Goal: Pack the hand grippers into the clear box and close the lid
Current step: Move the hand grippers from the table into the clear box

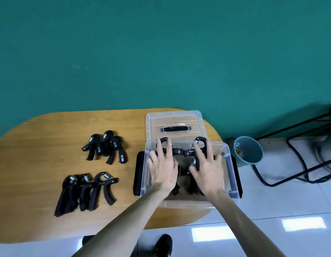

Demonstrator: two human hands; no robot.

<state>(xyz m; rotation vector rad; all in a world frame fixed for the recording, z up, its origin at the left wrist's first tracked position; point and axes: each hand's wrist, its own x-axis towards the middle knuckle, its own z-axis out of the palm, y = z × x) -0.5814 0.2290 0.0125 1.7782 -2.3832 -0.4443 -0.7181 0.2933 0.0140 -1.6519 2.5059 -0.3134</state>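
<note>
I see both hands down in the clear box [233, 175] at the right end of the desk [49, 164]. My left hand [161, 170] lies released, fingers spread straight over the hand grippers inside [179, 151]; my right hand [207, 172] is likewise released, fingers splayed on them. The lid [174, 121] lies just behind the box. Two more piles of hand grippers wait on the desk, one farther [107, 146], one nearer [86, 190].

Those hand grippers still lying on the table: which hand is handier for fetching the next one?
The left hand, probably. Both loose piles lie left of the clear box; the right hand would have to cross over.
</note>
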